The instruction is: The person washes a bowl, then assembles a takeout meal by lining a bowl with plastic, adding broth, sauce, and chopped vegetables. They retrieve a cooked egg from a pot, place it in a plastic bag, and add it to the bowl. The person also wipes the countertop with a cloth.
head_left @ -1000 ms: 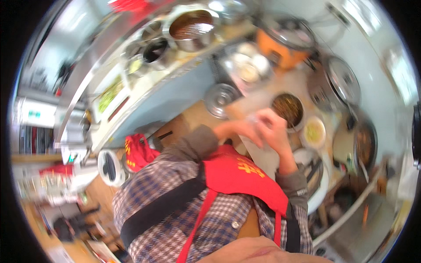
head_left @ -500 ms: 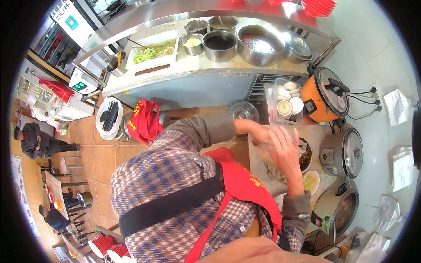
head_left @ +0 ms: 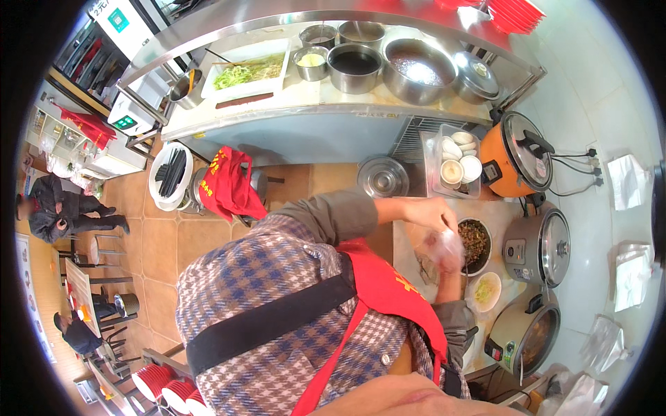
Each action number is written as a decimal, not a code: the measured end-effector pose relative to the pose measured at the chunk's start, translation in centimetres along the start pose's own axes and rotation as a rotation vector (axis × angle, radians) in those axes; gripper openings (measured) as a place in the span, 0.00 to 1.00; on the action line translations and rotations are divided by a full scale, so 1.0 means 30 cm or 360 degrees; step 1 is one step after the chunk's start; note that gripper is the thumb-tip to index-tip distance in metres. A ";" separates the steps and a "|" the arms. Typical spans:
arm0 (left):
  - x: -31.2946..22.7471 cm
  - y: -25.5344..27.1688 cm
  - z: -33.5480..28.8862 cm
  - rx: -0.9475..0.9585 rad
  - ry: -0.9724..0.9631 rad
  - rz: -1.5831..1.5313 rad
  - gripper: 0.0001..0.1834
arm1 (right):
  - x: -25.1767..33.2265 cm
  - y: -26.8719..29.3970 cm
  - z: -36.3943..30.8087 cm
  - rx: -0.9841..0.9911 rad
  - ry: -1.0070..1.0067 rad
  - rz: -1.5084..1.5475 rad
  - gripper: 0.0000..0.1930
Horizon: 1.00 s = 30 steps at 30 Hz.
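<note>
My left hand (head_left: 429, 211) reaches across from a grey-brown sleeve, and its bunched fingers pinch the upper edge of a clear plastic bag (head_left: 444, 248). My right hand (head_left: 451, 262) comes up from below, is wrapped in that bag and grips it. Both hands hover over a pale worktop (head_left: 411, 244), right beside a bowl of dark chopped greens (head_left: 477, 241). What is inside the bag is blurred. My plaid shirt and red apron (head_left: 378, 295) fill the lower middle.
A small white bowl with green bits (head_left: 485, 291), two steel cookers (head_left: 540, 246) and an orange cooker (head_left: 517, 161) line the right wall. A tray of white cups (head_left: 458, 161) and a steel serving counter (head_left: 305, 118) with metal bowls lie ahead. Seated people are at far left.
The view has swung, so the serving counter now runs along the top. My hands stay together on the bag and have shifted next to the bowl of greens.
</note>
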State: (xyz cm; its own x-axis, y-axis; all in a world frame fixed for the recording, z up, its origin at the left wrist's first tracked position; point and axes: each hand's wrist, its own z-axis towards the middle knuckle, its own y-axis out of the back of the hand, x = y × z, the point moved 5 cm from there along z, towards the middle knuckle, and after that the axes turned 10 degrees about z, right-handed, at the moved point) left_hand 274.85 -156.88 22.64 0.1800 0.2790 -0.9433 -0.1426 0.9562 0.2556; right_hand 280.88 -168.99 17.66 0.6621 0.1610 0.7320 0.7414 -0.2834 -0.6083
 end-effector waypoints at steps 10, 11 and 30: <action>0.100 -0.005 -0.042 -0.0761 -0.0252 0.0644 0.16 | 0.081 0.039 0.051 0.0138 0.0000 0.0804 0.12; 0.149 -0.010 -0.031 -0.0746 0.0053 0.0388 0.15 | 0.097 0.012 0.064 0.0205 0.0080 0.1289 0.12; 0.175 0.000 -0.139 -0.1402 0.0578 -0.0636 0.06 | 0.127 -0.119 0.109 -0.0632 0.1164 -0.1416 0.08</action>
State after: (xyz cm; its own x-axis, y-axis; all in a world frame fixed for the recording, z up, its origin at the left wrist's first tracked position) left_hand 271.74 -155.78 16.80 0.0872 -0.2282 -0.9697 -0.8253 0.5287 -0.1986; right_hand 281.13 -164.28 21.62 -0.3732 -0.0881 0.9236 0.7350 -0.6355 0.2364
